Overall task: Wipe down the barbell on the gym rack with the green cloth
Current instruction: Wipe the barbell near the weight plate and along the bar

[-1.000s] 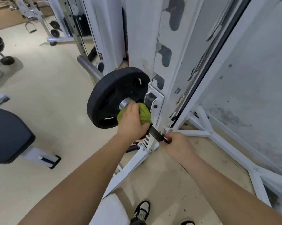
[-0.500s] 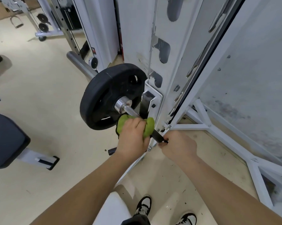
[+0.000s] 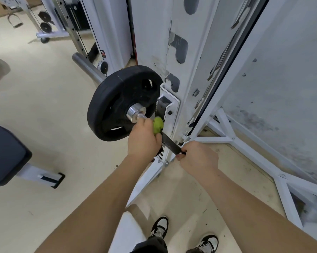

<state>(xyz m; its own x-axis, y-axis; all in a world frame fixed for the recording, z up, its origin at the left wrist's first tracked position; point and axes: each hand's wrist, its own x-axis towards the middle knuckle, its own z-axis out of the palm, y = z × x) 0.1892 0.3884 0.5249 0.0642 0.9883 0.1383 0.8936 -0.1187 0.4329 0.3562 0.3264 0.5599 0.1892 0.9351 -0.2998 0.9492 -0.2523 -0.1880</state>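
The barbell [image 3: 135,114] rests in the white gym rack [image 3: 183,73], its chrome collar showing against a black weight plate [image 3: 117,99]. My left hand [image 3: 143,139] is wrapped around the bar just this side of the collar, with the green cloth [image 3: 158,125] bunched under its fingers. The dark part of the bar [image 3: 170,144] runs on toward me. My right hand [image 3: 198,157] pinches the bar's near end between thumb and fingers. The bar under my left hand is hidden.
A dark padded bench [image 3: 6,154] on a white foot stands at the left. The rack's white floor braces [image 3: 227,139] spread right along a grey wall [image 3: 282,88]. Another machine with small plates [image 3: 44,26] stands at the back left. My shoes [image 3: 159,227] are below.
My left hand slid the green cloth toward me along the bar and uncovered the chrome collar, then moved back up a little. My right hand has stayed on the bar's end.
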